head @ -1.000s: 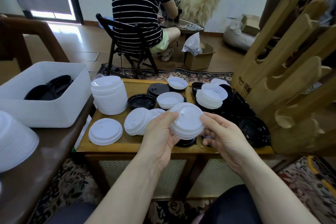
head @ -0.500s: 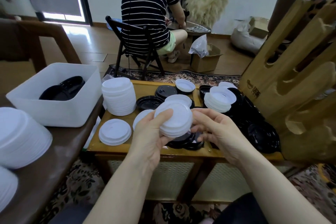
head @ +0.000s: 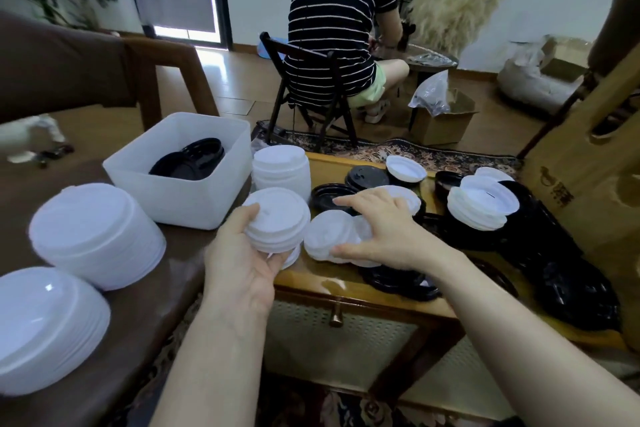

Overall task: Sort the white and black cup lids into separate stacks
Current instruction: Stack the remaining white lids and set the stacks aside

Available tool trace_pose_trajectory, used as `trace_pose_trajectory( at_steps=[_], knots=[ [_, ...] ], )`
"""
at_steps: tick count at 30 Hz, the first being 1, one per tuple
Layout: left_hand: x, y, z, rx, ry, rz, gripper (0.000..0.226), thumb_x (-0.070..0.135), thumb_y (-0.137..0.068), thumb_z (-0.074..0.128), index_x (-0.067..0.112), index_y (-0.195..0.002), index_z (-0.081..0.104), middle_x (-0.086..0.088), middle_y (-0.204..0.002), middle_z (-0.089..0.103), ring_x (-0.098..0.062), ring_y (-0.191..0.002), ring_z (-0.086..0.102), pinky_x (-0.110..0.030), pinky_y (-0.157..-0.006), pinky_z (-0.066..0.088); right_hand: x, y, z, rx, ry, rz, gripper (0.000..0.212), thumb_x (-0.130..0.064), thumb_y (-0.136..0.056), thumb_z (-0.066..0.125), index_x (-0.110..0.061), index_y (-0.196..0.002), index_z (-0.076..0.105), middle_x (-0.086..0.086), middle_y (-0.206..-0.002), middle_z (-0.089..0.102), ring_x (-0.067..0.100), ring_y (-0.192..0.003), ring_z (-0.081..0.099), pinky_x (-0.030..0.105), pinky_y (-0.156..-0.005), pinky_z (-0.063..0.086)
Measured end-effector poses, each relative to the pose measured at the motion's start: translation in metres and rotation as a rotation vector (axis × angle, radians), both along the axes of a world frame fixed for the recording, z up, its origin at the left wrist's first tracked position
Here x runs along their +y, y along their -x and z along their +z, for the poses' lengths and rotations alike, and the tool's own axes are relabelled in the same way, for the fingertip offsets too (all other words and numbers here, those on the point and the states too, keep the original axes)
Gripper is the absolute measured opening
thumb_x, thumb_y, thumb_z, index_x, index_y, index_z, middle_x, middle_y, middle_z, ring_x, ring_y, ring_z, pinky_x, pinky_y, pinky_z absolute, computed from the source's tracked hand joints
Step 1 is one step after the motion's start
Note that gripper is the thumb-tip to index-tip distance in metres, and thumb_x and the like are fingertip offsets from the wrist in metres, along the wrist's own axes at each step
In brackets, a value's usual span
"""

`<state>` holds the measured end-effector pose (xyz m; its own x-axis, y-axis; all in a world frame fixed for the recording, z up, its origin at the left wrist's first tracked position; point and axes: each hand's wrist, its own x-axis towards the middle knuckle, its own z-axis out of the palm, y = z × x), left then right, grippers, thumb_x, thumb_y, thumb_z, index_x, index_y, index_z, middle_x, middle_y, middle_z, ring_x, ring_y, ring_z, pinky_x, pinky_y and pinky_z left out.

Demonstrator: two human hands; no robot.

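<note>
1. gathering of white lids is the step judged to be in hand: a small stack of white lids [head: 277, 222] is gripped by the left hand [head: 242, 263], thumb curled over the top and fingers underneath, just off the 9 o'clock edge of the wooden surface [head: 346, 279].
2. loose white lids [head: 329, 236] lying on the surface at 3 o'clock of the held stack are covered by the right hand [head: 384, 232]; its fingers are spread and fairly straight over them, touching, and no closed pinch can be made out.
3. a tall white stack [head: 280, 168] stands at 12 o'clock of the held stack, beside a white bin [head: 194, 198] in which black lids [head: 188, 161] lie.
4. more white lids [head: 481, 201] rest at 3 o'clock of the right hand, and black lids in a heap [head: 540, 236] spread toward 4 o'clock; much sorting is judged to remain.
5. the next move is judged to call for the loose white lids to be lifted clear of the black ones beneath, turned the same way up, and nested squarely onto the held stack, so that it is not tipped.
6. two further white stacks [head: 97, 236] are seen at 9 o'clock on a brown surface [head: 166, 305].
7. a dark printed mark [head: 557, 187] is visible on the wooden rack [head: 588, 149] at 2 o'clock; its characters cannot be read.
</note>
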<state>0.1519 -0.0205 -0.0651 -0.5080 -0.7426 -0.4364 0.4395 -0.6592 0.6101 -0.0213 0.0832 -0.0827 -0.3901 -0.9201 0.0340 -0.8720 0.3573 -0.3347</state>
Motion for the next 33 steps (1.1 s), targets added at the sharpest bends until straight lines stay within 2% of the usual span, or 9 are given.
trace_pose_trajectory(
  at_steps=[5, 9, 11, 14, 17, 23, 26, 29, 33],
  knots=[
    [-0.003, 0.003, -0.008, -0.025, -0.039, -0.065, 0.038, 0.013, -0.096, 0.054, 0.006, -0.133, 0.056, -0.019, -0.125, 0.065, -0.035, -0.105, 0.066, -0.046, -0.084, 0.053, -0.015, -0.005, -0.005, 0.003, -0.084, 0.026, 0.096, -0.066, -0.072, 0.07, -0.032, -0.15, 0.025, -0.007, -0.146, 0.036, 0.015, -0.143, 0.016, 0.041, -0.114, 0.01],
    [-0.008, 0.003, -0.009, -0.005, -0.057, -0.108, 0.038, 0.013, -0.096, 0.053, 0.006, -0.133, 0.053, -0.02, -0.117, 0.066, -0.036, -0.099, 0.066, -0.048, -0.087, 0.053, -0.019, -0.005, -0.013, 0.054, -0.007, 0.017, 0.09, -0.064, -0.073, 0.07, -0.031, -0.148, 0.03, -0.009, -0.142, 0.042, 0.012, -0.14, 0.021, 0.041, -0.113, 0.009],
    [-0.008, 0.003, -0.009, 0.004, -0.069, -0.138, 0.038, 0.015, -0.096, 0.052, 0.007, -0.133, 0.054, -0.02, -0.118, 0.066, -0.037, -0.102, 0.066, -0.05, -0.089, 0.053, -0.017, -0.004, -0.011, -0.01, 0.059, -0.002, 0.086, -0.058, -0.075, 0.071, -0.031, -0.147, 0.033, -0.013, -0.14, 0.041, 0.008, -0.139, 0.02, 0.038, -0.112, 0.007],
    [-0.006, 0.003, -0.009, 0.001, -0.074, -0.174, 0.031, 0.017, -0.096, 0.052, 0.009, -0.126, 0.058, -0.019, -0.113, 0.068, -0.036, -0.102, 0.067, -0.046, -0.078, 0.058, -0.009, -0.001, -0.007, -0.118, 0.115, -0.029, 0.082, -0.053, -0.077, 0.073, -0.032, -0.146, 0.035, -0.02, -0.129, 0.038, 0.001, -0.134, 0.018, 0.032, -0.111, 0.006],
    [-0.004, 0.002, -0.008, -0.006, -0.07, -0.189, 0.028, 0.016, -0.096, 0.053, 0.007, -0.122, 0.059, -0.018, -0.11, 0.069, -0.035, -0.098, 0.068, -0.042, -0.066, 0.061, -0.005, -0.001, -0.01, -0.082, 0.114, -0.035, 0.08, -0.051, -0.077, 0.072, -0.031, -0.146, 0.036, -0.016, -0.136, 0.042, 0.002, -0.134, 0.023, 0.03, -0.11, 0.007],
    [-0.004, 0.0, -0.004, -0.005, -0.078, -0.196, 0.034, 0.017, -0.097, 0.051, 0.007, -0.129, 0.056, -0.019, -0.109, 0.069, -0.035, -0.096, 0.068, -0.045, -0.067, 0.059, -0.008, -0.009, -0.008, -0.056, 0.185, -0.011, 0.073, -0.046, -0.077, 0.074, -0.025, -0.14, 0.042, -0.013, -0.133, 0.048, 0.003, -0.128, 0.032, 0.028, -0.109, 0.007],
    [-0.005, -0.001, -0.006, -0.016, -0.074, -0.205, 0.032, 0.018, -0.098, 0.051, 0.006, -0.126, 0.057, -0.018, -0.109, 0.07, -0.035, -0.097, 0.068, -0.046, -0.069, 0.06, -0.004, -0.004, -0.003, -0.175, 0.229, -0.077, 0.071, -0.046, -0.075, 0.075, -0.03, -0.137, 0.044, -0.015, -0.129, 0.047, -0.004, -0.116, 0.027, 0.032, -0.112, 0.015],
    [-0.007, -0.002, -0.008, -0.035, -0.061, -0.241, 0.027, 0.019, -0.098, 0.05, 0.005, -0.12, 0.06, -0.016, -0.103, 0.071, -0.033, -0.094, 0.069, -0.044, -0.073, 0.059, 0.008, 0.007, 0.001, -0.326, 0.308, -0.145, 0.069, -0.059, -0.069, 0.073, -0.041, -0.13, 0.046, -0.016, -0.128, 0.05, 0.011, -0.127, 0.036, 0.041, -0.11, 0.034],
    [-0.009, 0.002, -0.008, -0.124, 0.015, -0.415, 0.03, 0.02, -0.097, 0.051, 0.005, -0.119, 0.064, -0.013, -0.097, 0.074, -0.026, -0.08, 0.07, -0.036, -0.054, 0.061, 0.024, 0.008, 0.014, -0.516, 0.415, -0.032, 0.063, -0.047, -0.072, 0.078, -0.036, -0.128, 0.051, -0.021, -0.127, 0.055, 0.004, -0.123, 0.048, 0.036, -0.106, 0.04]
  ],
)
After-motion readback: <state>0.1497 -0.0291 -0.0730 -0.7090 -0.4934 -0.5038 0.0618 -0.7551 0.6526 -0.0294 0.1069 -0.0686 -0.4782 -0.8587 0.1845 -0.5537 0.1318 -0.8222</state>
